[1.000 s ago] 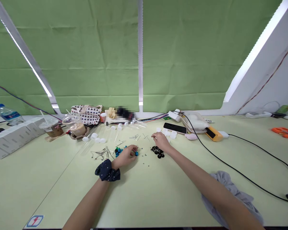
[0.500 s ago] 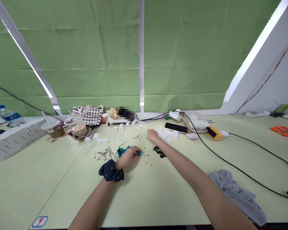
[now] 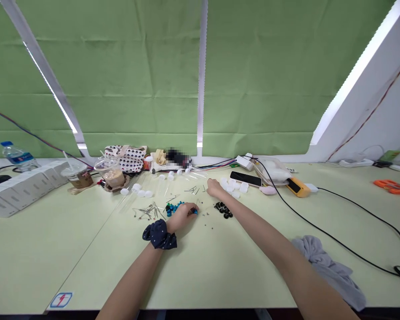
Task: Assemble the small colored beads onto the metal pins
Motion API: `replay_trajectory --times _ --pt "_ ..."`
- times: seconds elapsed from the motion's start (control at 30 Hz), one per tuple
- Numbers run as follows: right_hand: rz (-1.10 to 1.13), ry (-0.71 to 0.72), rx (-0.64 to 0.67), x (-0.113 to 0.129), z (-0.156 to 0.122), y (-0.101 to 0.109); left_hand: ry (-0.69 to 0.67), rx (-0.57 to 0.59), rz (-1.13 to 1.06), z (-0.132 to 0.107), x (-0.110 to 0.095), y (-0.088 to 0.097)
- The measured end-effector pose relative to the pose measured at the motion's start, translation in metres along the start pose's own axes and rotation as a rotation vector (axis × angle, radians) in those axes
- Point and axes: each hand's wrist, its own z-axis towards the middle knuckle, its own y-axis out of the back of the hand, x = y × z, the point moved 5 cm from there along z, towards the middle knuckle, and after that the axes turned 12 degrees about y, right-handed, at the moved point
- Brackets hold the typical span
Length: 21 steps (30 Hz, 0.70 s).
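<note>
My left hand (image 3: 184, 214), with a dark blue scrunchie (image 3: 160, 234) on the wrist, rests on the pale green table (image 3: 86, 249) with its fingers curled over a small blue bead (image 3: 194, 212). More blue and green beads (image 3: 173, 207) lie just beyond it. My right hand (image 3: 215, 188) reaches farther out, fingers bent down among thin metal pins (image 3: 193, 190), and what it holds, if anything, is hidden. White caps (image 3: 233, 187) sit just right of it, and black beads (image 3: 224, 209) lie beside my forearm.
At the back stand two iced drinks (image 3: 111, 174), a patterned pouch (image 3: 126, 158), white boxes (image 3: 16, 186), a water bottle (image 3: 18, 156), a phone (image 3: 246, 178) and a clear plastic box (image 3: 272, 169). A black cable (image 3: 336, 242) crosses the right side. Grey cloth (image 3: 326, 271) lies near my right arm.
My right hand has moved from beside the black beads farther away and left, onto the metal pins. My left hand has stayed on the blue bead. The view has shifted slightly.
</note>
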Motion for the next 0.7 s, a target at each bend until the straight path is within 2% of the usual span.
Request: replay_trajectory --times 0.13,0.27,0.37,0.53,0.7 --pt "0.221 0.051 0.005 -0.002 -0.034 0.011 -0.007 -0.031 -0.009 0.000 0.001 0.005" --pt "0.424 0.139 0.033 0.000 -0.090 0.005 -0.013 -0.074 -0.047 0.000 -0.002 0.012" --pt "0.391 0.213 -0.025 -0.002 -0.122 -0.001 0.000 -0.094 -0.101 0.001 -0.003 0.014" --pt "0.352 0.182 0.009 -0.006 -0.148 -0.016 0.059 -0.083 -0.161 0.001 -0.001 0.013" --pt "0.421 0.112 -0.026 0.009 -0.161 -0.027 0.071 -0.077 -0.174 0.000 -0.001 0.013"
